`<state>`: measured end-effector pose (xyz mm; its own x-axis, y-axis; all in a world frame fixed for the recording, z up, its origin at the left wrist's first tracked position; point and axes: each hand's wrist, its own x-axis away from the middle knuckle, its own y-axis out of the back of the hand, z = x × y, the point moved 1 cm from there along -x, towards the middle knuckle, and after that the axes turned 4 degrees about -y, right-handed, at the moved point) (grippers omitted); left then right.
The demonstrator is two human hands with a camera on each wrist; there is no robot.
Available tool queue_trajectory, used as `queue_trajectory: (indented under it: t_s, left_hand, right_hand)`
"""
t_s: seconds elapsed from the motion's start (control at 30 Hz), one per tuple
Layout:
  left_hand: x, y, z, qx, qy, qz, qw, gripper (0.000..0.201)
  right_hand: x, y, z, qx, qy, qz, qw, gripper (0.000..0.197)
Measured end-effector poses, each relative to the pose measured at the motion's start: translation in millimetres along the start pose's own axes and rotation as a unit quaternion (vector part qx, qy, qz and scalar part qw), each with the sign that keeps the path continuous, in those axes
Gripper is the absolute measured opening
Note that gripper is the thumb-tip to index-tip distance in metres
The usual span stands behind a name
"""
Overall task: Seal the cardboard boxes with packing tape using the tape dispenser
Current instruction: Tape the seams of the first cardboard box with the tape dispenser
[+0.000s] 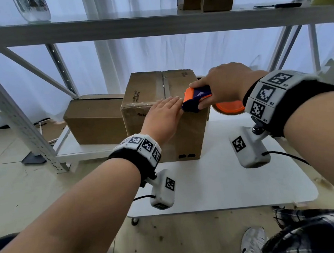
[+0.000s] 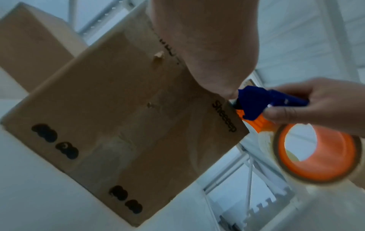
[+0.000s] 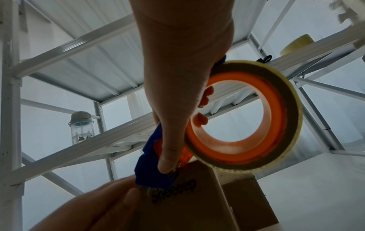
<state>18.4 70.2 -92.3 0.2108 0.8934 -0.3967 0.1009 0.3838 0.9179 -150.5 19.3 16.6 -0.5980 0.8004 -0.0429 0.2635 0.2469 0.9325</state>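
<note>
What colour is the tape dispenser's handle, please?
Blue, clearest in the left wrist view: tape dispenser.

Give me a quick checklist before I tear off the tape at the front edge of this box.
1. Right hand grips the blue and orange tape dispenser: ok.
2. Left hand lies flat at the front top edge of the brown cardboard box: ok.
3. Dispenser's front end at that box edge: ok.
4. Left fingertips clear of the cutter: not ok, right beside it.
5. Tape stuck down along the seam: cannot tell.
</note>
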Motion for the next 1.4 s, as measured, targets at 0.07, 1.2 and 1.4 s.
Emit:
queue_trajectory:
  t_s: [0.07,1.2,1.4]
  left_hand:
    - [0.0,1.3,4.6,0.007,-0.008,0.002,1.0,0.047]
    - [-2.9,11.8,2.7,0.14,0.041,-0.08,0.986,0.033]
    - [-22.8,7.9,-9.0,0.12,0.031,-0.043,0.991,0.037]
  right_hand:
    - [1.2,-1.6,-0.2,-0.01,0.0,-0.001,1.0,0.071]
    - [19.0,-8.0,-22.7,0.051,0.002,-0.009,0.999,0.067]
    - [14.2,-6.9,-25.0,0.041,0.001,0.001,0.999,0.066]
